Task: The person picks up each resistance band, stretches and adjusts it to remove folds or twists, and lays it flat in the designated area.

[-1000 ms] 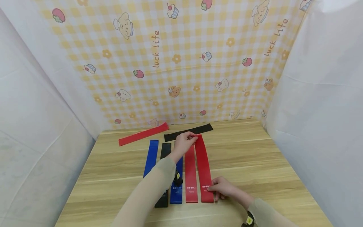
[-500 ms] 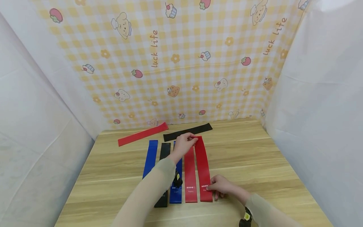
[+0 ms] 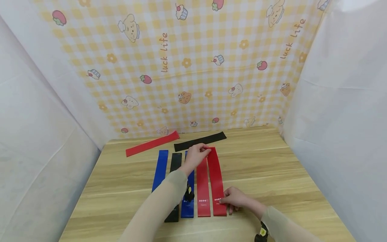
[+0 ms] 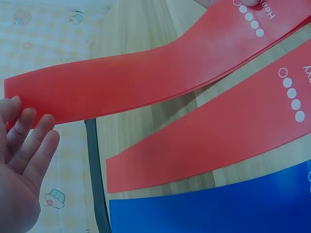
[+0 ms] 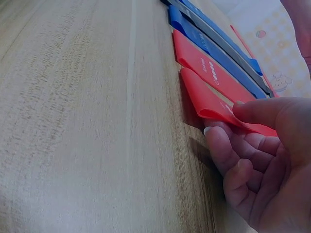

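The rightmost red band [image 3: 216,174] lies lengthwise, its far end raised off the table. My left hand [image 3: 196,156] pinches that far end; in the left wrist view the hand [image 4: 24,165] holds the band's [image 4: 126,80] end at the left edge. My right hand [image 3: 237,199] pinches the band's right edge near its printed dots. In the right wrist view the thumb of my right hand [image 5: 267,160] lies on top of the band [image 5: 204,97], with fingers beneath. A second red band [image 3: 203,188] lies alongside, to the left.
Left of the red pair lie a blue band [image 3: 187,210], a black band [image 3: 176,161] and another blue band [image 3: 161,166], partly under my left forearm. At the back are a red band [image 3: 151,144] and a black band [image 3: 208,138]. A patterned cloth [image 3: 193,77] hangs behind the table [image 3: 257,161].
The far end of the band in my left hand has come down slightly. My right hand has shifted a little to the left and keeps its pinch.
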A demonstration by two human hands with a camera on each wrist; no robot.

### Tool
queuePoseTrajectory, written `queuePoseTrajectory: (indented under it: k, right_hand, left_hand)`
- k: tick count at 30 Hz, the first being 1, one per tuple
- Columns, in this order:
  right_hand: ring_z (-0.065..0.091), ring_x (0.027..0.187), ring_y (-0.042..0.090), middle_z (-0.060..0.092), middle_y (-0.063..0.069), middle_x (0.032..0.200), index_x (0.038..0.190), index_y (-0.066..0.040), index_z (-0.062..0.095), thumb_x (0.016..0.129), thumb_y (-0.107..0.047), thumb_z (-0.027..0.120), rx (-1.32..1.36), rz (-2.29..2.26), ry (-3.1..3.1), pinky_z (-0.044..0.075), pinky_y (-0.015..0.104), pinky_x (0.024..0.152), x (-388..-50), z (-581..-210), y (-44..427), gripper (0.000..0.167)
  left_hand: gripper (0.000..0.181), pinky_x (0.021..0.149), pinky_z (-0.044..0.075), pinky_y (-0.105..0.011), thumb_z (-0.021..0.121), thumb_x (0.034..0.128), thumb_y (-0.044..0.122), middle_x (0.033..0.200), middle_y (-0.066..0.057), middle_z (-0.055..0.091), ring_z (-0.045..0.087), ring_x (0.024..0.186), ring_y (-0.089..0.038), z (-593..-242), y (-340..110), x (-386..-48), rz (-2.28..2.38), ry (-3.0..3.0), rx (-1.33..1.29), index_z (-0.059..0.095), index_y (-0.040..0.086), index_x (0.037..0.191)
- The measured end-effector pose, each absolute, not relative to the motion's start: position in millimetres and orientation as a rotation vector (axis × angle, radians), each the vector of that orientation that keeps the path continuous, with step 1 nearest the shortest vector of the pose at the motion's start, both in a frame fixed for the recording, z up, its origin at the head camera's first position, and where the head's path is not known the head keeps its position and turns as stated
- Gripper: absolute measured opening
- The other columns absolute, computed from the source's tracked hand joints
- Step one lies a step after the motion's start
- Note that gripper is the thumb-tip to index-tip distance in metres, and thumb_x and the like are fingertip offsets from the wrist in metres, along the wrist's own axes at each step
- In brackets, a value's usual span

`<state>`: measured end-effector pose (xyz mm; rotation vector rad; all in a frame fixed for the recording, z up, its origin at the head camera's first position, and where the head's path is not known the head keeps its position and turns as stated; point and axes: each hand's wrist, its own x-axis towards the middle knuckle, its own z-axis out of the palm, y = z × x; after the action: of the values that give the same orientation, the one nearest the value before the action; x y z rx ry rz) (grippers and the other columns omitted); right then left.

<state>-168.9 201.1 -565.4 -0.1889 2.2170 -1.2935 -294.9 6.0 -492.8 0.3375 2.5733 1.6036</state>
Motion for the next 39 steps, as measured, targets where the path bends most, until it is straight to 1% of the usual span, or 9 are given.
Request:
queuePoseTrajectory:
  k: [6,13,17,20,25,28,31,39]
  right_hand:
    - [0.056,0.042,0.009,0.062,0.006,0.056,0.070,-0.004,0.060,0.090,-0.022,0.068,-0.203,-1.269,2.239,0.034,0.017,0.037,-167.3,-564.4,201.2,0.028]
    - [0.055,0.043,0.009,0.064,0.006,0.058,0.069,-0.004,0.061,0.091,-0.021,0.067,-0.238,-1.260,2.241,0.034,0.017,0.037,-167.0,-561.6,204.0,0.028]
    - [0.055,0.043,0.008,0.064,0.005,0.057,0.069,-0.005,0.062,0.091,-0.022,0.067,-0.231,-1.238,2.247,0.034,0.017,0.037,-168.8,-563.4,204.9,0.028]
    - [0.056,0.043,0.008,0.064,0.005,0.057,0.069,-0.005,0.062,0.092,-0.022,0.066,-0.234,-1.231,2.245,0.035,0.017,0.037,-170.2,-564.3,204.9,0.028]
    - [0.056,0.041,0.009,0.063,0.006,0.055,0.068,-0.003,0.062,0.092,-0.021,0.065,-0.246,-1.230,2.242,0.036,0.017,0.037,-170.8,-564.0,204.4,0.030]
    - [0.057,0.041,0.009,0.063,0.007,0.055,0.068,-0.003,0.062,0.092,-0.021,0.065,-0.245,-1.221,2.246,0.037,0.017,0.036,-171.3,-564.5,204.8,0.030]
    - [0.057,0.041,0.010,0.063,0.006,0.054,0.068,-0.004,0.062,0.092,-0.021,0.065,-0.241,-1.215,2.247,0.038,0.018,0.037,-172.1,-565.5,205.2,0.030]
    - [0.058,0.041,0.011,0.063,0.007,0.053,0.066,-0.005,0.063,0.093,-0.021,0.064,-0.227,-1.230,2.239,0.039,0.018,0.037,-173.0,-567.9,205.7,0.031]
  left_hand:
    - [0.011,0.071,0.054,-0.029,0.067,0.0935,0.025,0.082,0.002,0.066,0.067,0.085,-0.027,-494.8,6.9,-292.5,1.601,2.543,0.318,0.070,0.016,0.099]
    - [0.011,0.071,0.054,-0.030,0.066,0.0937,0.025,0.084,0.003,0.066,0.067,0.086,-0.027,-492.9,8.3,-291.5,1.603,2.536,0.302,0.070,0.016,0.100]
    - [0.011,0.070,0.054,-0.029,0.066,0.0937,0.025,0.083,0.004,0.065,0.066,0.081,-0.021,-491.5,9.0,-292.0,1.582,2.576,0.304,0.070,0.016,0.100]
    - [0.012,0.070,0.054,-0.028,0.066,0.0938,0.026,0.083,0.004,0.065,0.066,0.080,-0.020,-491.5,9.0,-292.0,1.574,2.588,0.314,0.070,0.017,0.100]
    - [0.011,0.070,0.054,-0.029,0.066,0.0941,0.025,0.084,0.003,0.065,0.067,0.086,-0.028,-492.9,7.8,-290.6,1.593,2.569,0.340,0.070,0.017,0.100]
    - [0.009,0.069,0.054,-0.028,0.066,0.0938,0.024,0.084,0.003,0.066,0.067,0.086,-0.029,-496.4,8.0,-290.6,1.614,2.560,0.353,0.070,0.016,0.098]
    - [0.009,0.068,0.054,-0.027,0.067,0.0935,0.023,0.083,0.002,0.066,0.067,0.083,-0.028,-499.7,9.0,-290.2,1.628,2.552,0.353,0.071,0.016,0.096]
    - [0.009,0.067,0.053,-0.026,0.067,0.0930,0.025,0.083,0.003,0.066,0.066,0.085,-0.029,-504.5,11.4,-287.5,1.623,2.554,0.304,0.070,0.017,0.096]
